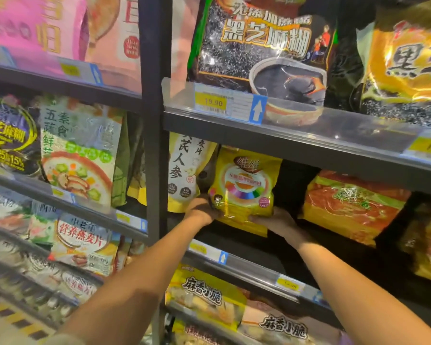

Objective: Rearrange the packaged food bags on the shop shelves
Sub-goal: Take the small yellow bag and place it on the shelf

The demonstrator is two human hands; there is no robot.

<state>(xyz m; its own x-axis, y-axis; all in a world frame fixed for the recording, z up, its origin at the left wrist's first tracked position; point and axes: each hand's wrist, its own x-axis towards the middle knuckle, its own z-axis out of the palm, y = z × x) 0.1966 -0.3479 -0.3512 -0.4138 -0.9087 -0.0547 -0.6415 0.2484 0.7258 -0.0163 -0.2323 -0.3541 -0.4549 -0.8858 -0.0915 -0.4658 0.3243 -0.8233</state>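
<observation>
Your left hand (202,209) and right hand (275,221) each clasp a lower corner of the yellow bag (244,188), upright on the middle shelf (259,260); its long axis rises vertically above both grips, equally near.

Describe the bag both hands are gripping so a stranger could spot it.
Find the dark vertical post; right of it, on the shelf under the 19.90 price tag, stands a yellow bag, held at its base by left hand and right hand. Only it shows a rainbow ring.
</observation>
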